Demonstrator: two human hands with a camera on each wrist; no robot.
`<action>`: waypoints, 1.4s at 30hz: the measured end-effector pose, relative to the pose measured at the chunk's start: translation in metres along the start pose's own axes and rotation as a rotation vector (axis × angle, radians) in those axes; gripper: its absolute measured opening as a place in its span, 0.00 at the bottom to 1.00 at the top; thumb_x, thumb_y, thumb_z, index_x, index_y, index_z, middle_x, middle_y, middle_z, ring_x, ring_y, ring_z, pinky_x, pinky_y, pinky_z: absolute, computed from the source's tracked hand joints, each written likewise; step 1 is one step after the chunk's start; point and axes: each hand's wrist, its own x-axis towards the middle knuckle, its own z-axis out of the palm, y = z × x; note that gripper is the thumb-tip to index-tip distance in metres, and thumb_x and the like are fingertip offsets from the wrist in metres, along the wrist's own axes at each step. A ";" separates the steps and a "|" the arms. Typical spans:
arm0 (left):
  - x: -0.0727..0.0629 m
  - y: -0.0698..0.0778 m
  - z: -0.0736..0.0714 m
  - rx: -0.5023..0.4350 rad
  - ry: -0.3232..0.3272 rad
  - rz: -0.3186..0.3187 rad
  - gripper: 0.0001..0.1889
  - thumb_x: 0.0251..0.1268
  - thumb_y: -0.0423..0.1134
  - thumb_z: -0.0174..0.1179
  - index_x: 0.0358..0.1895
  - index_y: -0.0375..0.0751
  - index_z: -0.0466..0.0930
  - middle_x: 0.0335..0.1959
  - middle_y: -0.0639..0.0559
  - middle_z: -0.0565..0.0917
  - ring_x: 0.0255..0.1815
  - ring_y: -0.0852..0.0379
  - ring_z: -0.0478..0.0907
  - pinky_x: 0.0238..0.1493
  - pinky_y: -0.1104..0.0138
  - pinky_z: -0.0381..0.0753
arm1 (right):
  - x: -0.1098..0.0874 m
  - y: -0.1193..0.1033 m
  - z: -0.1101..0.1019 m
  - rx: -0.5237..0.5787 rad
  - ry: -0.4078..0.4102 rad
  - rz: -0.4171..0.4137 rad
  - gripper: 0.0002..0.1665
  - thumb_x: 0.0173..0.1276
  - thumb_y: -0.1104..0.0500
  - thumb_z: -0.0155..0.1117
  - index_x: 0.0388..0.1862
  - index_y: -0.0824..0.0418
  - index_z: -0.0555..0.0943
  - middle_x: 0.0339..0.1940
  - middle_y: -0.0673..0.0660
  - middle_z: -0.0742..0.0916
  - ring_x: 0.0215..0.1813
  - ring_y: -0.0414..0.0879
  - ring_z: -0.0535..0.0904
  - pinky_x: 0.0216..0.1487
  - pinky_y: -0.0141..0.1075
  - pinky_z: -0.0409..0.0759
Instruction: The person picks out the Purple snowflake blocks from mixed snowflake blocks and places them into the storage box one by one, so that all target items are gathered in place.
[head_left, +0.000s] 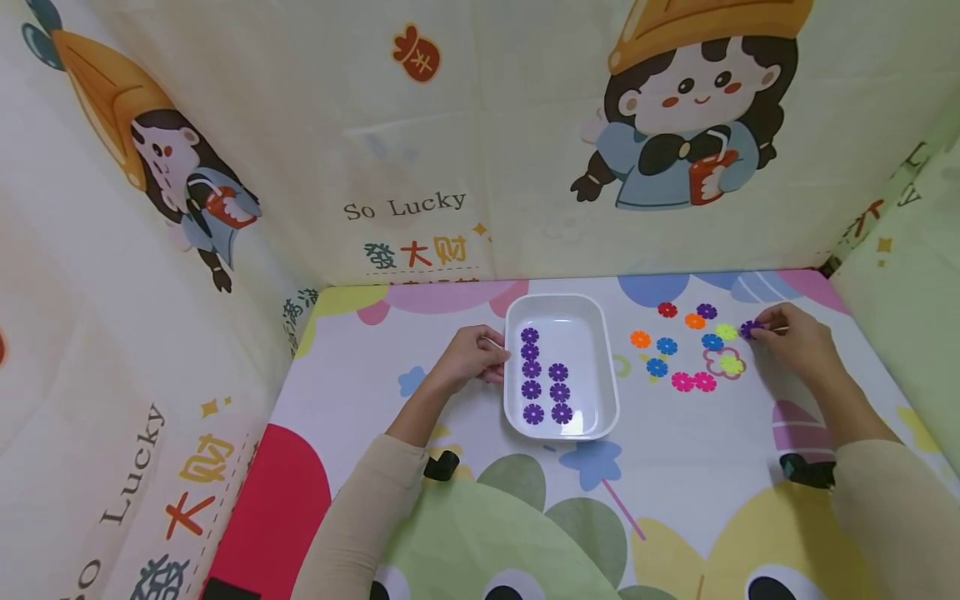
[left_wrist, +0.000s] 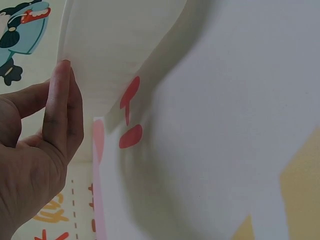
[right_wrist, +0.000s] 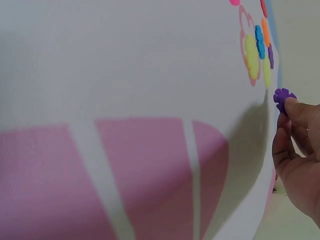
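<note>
My left hand (head_left: 471, 357) is at the left side of a white tray (head_left: 612, 375), fingertips and thumb holding its rim. In the left wrist view the fingers (left_wrist: 61, 107) lie against the tray's outer wall (left_wrist: 110, 45). Inside the tray, purple flower-shaped pieces (head_left: 531, 390) lie in two columns, the left one longer. My right hand (head_left: 802, 337) pinches a purple flower-shaped piece (right_wrist: 283, 99) between thumb and finger, right of the loose pieces. Its notched rim shows beyond the fingertips.
Loose flower-shaped pieces lie right of the tray: red (head_left: 667, 310), orange (head_left: 640, 339), blue (head_left: 657, 367), yellow-green (head_left: 726, 332), pink (head_left: 704, 382) and another purple one (head_left: 707, 311). A patterned cloth (head_left: 420, 350) covers the table; printed curtains (head_left: 525, 225) stand behind and at the sides.
</note>
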 end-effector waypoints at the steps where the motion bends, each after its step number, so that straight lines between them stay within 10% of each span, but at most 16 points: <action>1: 0.000 0.000 0.000 0.000 0.000 -0.001 0.14 0.69 0.32 0.67 0.54 0.34 0.77 0.35 0.41 0.85 0.24 0.55 0.85 0.37 0.53 0.94 | 0.000 -0.001 -0.001 -0.001 0.005 -0.008 0.23 0.82 0.53 0.56 0.60 0.71 0.69 0.57 0.75 0.77 0.58 0.71 0.73 0.35 0.23 0.72; 15: 0.001 0.000 -0.001 0.006 0.002 -0.005 0.15 0.69 0.33 0.68 0.54 0.34 0.77 0.35 0.41 0.86 0.24 0.54 0.85 0.38 0.53 0.93 | -0.002 -0.061 0.000 -0.009 -0.001 -0.171 0.20 0.79 0.54 0.61 0.60 0.66 0.73 0.52 0.71 0.81 0.55 0.66 0.77 0.38 0.23 0.77; 22: 0.001 -0.001 -0.001 0.001 -0.005 0.003 0.15 0.69 0.33 0.68 0.55 0.33 0.77 0.35 0.41 0.85 0.24 0.55 0.85 0.38 0.53 0.93 | -0.001 -0.091 0.005 0.011 -0.047 -0.210 0.19 0.79 0.57 0.61 0.61 0.65 0.73 0.54 0.71 0.82 0.57 0.66 0.78 0.55 0.53 0.90; 28: 0.001 -0.001 -0.001 -0.009 -0.010 0.004 0.16 0.69 0.32 0.68 0.56 0.31 0.76 0.34 0.42 0.84 0.24 0.55 0.85 0.38 0.52 0.93 | -0.003 -0.118 0.012 0.004 -0.063 -0.287 0.17 0.76 0.60 0.65 0.59 0.63 0.75 0.53 0.68 0.85 0.55 0.63 0.81 0.49 0.41 0.92; 42: 0.000 0.000 -0.001 -0.001 -0.003 -0.002 0.15 0.69 0.33 0.68 0.54 0.34 0.77 0.34 0.42 0.85 0.24 0.54 0.85 0.40 0.51 0.93 | -0.007 -0.170 0.046 0.052 -0.165 -0.439 0.12 0.75 0.63 0.66 0.54 0.59 0.80 0.51 0.63 0.87 0.53 0.59 0.85 0.58 0.56 0.88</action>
